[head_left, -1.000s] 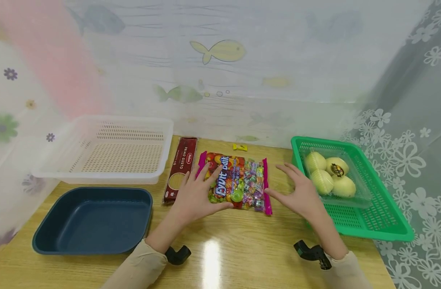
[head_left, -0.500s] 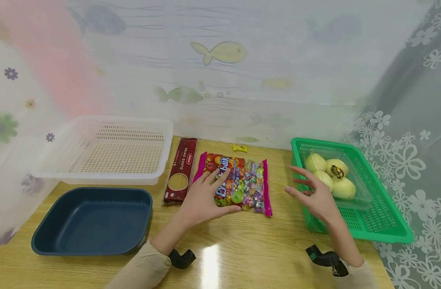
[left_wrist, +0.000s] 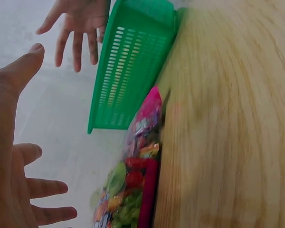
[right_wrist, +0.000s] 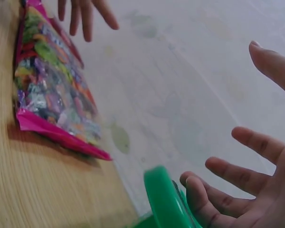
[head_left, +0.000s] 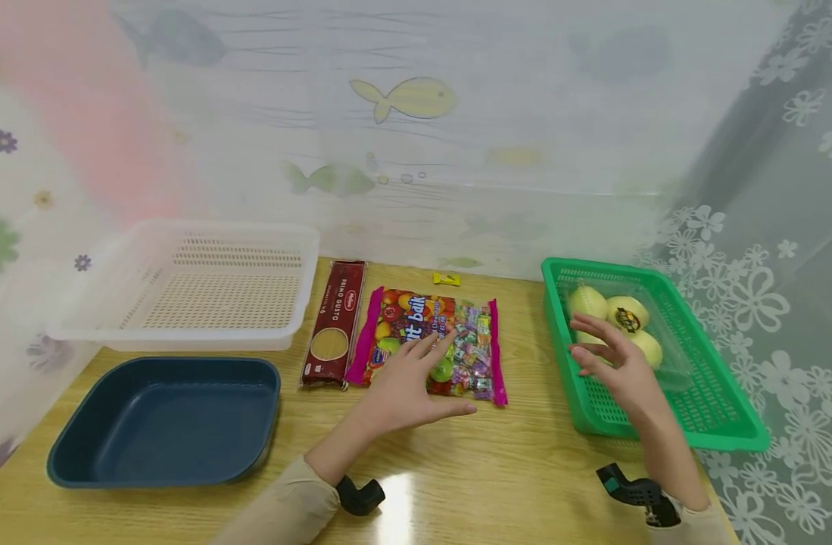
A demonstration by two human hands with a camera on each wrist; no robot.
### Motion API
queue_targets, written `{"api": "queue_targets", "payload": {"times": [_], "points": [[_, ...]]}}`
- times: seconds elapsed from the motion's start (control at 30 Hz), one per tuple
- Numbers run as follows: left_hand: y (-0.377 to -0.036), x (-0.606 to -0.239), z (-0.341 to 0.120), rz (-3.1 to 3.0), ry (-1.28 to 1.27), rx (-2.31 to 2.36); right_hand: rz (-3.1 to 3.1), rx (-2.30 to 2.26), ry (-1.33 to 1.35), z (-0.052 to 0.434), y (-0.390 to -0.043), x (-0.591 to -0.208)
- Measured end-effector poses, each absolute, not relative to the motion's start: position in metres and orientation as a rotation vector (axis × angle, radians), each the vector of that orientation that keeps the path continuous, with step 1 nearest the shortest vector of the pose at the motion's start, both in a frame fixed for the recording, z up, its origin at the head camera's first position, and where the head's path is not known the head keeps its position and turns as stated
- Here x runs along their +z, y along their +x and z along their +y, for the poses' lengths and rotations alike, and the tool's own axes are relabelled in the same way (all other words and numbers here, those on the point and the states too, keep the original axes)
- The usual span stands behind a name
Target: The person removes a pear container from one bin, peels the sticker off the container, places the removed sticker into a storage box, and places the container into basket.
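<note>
Two hands are in view, the left hand (head_left: pixel 405 382) and the right hand (head_left: pixel 616 363). There are three containers: one white basket (head_left: pixel 300 261), one green basket (head_left: pixel 722 435) and one dark blue tray (head_left: pixel 163 473). One candy bag (head_left: pixel 473 344), one pasta packet (head_left: pixel 337 322), one small yellow wrapper (head_left: pixel 446 279) and four pale fruits (head_left: pixel 627 312) in one clear pack make up the rest.

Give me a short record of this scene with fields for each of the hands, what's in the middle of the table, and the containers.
left hand: open, fingers spread, on or just over the candy bag; contact unclear
right hand: open, raised over the green basket, holding nothing
green basket contents: clear pack of yellow apples
beside candy bag: pasta box on its left, flat on the table
behind candy bag: small yellow packet
other containers: white basket, dark blue tray in front of it
</note>
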State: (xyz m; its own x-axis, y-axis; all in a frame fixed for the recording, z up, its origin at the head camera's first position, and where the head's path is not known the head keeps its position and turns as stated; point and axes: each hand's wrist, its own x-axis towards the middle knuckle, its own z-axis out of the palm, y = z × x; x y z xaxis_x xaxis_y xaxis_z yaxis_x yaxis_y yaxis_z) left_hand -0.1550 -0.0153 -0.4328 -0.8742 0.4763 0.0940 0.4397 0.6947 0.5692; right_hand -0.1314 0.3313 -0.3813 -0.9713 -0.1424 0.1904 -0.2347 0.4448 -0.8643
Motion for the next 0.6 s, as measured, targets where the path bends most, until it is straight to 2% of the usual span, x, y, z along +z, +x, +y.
{"api": "queue_targets", "payload": {"times": [0.37, 0.6], "points": [[-0.149, -0.431, 0.014, 2.730, 0.842, 0.994, -2.506, 1.677, 0.269, 0.361, -0.122, -0.392], [-0.145, -0.443, 0.037, 2.668, 0.886, 1.058, -2.481, 1.726, 0.215, 0.377, -0.112, -0.394]]}}
